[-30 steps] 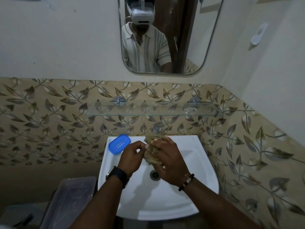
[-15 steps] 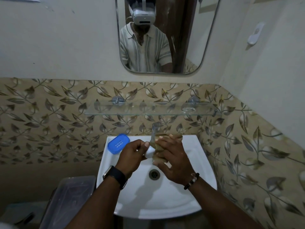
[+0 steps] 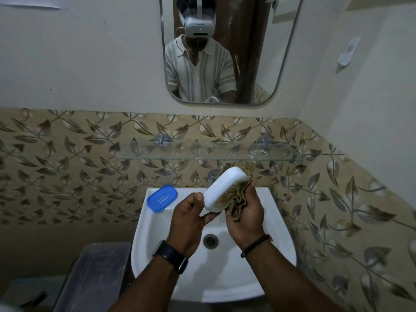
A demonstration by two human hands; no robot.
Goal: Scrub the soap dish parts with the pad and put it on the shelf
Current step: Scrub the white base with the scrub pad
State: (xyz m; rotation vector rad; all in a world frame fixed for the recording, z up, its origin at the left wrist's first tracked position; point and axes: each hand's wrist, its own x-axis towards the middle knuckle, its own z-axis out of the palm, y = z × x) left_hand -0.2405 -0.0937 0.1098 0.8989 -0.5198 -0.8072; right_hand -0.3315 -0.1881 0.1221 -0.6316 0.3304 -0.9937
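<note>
My left hand [image 3: 188,218] pinches the lower end of a white oval soap dish base [image 3: 221,189], held tilted above the sink with its underside toward me. My right hand [image 3: 246,216] presses a crumpled olive-brown scrubbing pad [image 3: 239,199] against the dish's right side and inside. The blue slotted soap dish insert [image 3: 162,198] lies on the sink's back left corner. A glass shelf [image 3: 157,155] hangs on the tiled wall just above the dish.
The white sink [image 3: 279,248] has a metal drain [image 3: 211,240] in its middle. The tap [image 3: 212,175] is partly hidden behind the dish. A clear plastic bin [image 3: 94,275] stands at lower left. A mirror [image 3: 258,64] hangs above.
Both hands have risen from low over the drain toward the shelf. The white dish, earlier hidden between the hands and pad, is now turned up and plainly visible.
</note>
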